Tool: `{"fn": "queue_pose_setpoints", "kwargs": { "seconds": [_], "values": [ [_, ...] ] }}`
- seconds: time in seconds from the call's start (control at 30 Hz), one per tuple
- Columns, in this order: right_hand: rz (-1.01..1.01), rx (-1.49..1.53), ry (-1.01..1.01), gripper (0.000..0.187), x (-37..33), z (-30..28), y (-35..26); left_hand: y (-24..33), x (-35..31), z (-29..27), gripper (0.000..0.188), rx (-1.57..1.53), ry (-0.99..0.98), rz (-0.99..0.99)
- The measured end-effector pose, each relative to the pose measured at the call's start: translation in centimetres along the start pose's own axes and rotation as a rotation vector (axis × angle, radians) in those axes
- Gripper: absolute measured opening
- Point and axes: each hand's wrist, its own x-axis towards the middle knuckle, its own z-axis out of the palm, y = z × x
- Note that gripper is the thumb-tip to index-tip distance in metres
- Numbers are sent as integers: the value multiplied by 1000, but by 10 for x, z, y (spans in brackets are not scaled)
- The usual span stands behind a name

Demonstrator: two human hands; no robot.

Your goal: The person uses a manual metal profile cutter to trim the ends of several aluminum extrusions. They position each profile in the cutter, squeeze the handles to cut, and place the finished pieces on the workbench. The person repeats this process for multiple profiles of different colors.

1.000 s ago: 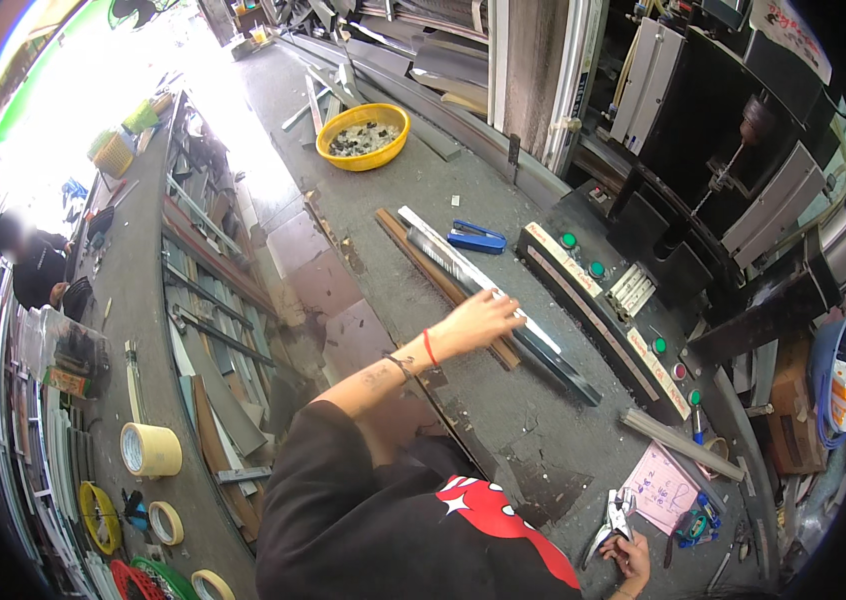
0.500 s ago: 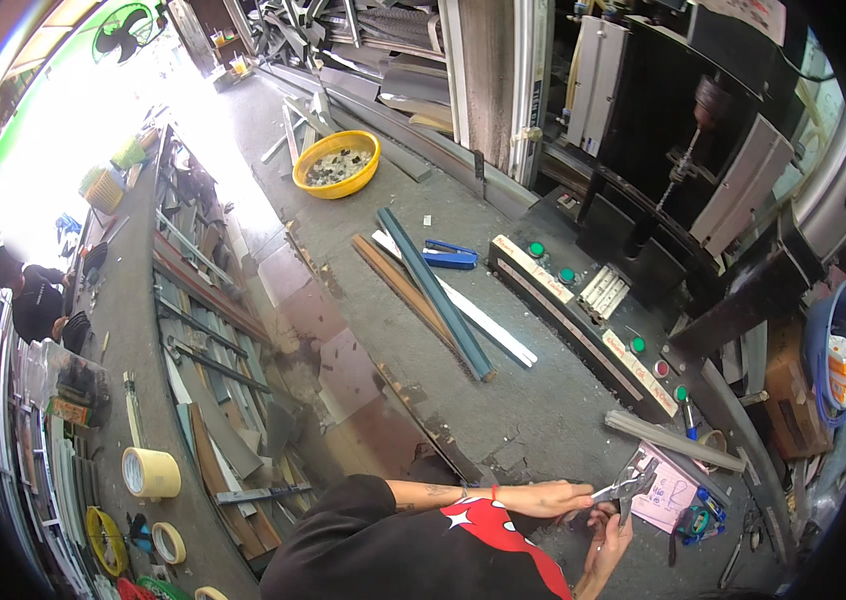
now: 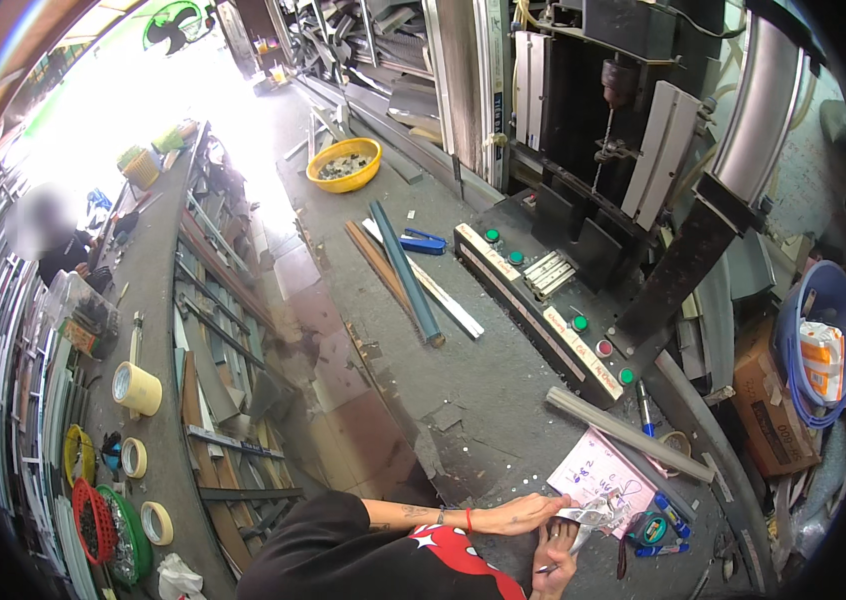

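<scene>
My left hand point(image 3: 518, 514), with a red band at the wrist, reaches across from the left. Its fingers are closed at one end of a shiny silver plier-like tool point(image 3: 600, 512); motion blur smears the tool's jaws. Just below, my right hand point(image 3: 555, 560) is wrapped round the tool's lower handle, and a thin pen-like tip pokes out beneath the fingers. Whether a small workpiece sits in the jaws I cannot tell. Under the tool lies a pink sheet with handwriting point(image 3: 583, 466). Beside it are a teal tape measure point(image 3: 650, 528) and blue markers point(image 3: 672, 514).
A grey profile point(image 3: 628, 432) lies beyond the sheet. Farther off are a button panel point(image 3: 543, 312), a drilling machine point(image 3: 615, 90), crossed long strips point(image 3: 405, 270), a blue stapler-like tool point(image 3: 423, 242) and a yellow basin point(image 3: 345, 166). A person point(image 3: 61, 250) is at the far left bench.
The whole view has shifted, so the bench things sit farther left. Both hands keep hold of the plier-like tool, which has turned and now looks brighter and blurred.
</scene>
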Motion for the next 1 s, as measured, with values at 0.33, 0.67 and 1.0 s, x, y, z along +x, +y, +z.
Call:
{"fn": "queue_pose_setpoints", "kwargs": {
  "seconds": [0.33,0.67,1.0],
  "values": [
    [-7,228,35,60,9,-51,-50,-1,69,-59,43,1034,584,376],
    [-259,44,63,56,76,-65,-66,-15,125,-81,37,1208,365,415],
    [107,137,211,33,80,-121,-55,-42,6,-72,38,1244,503,262]
  ]
}}
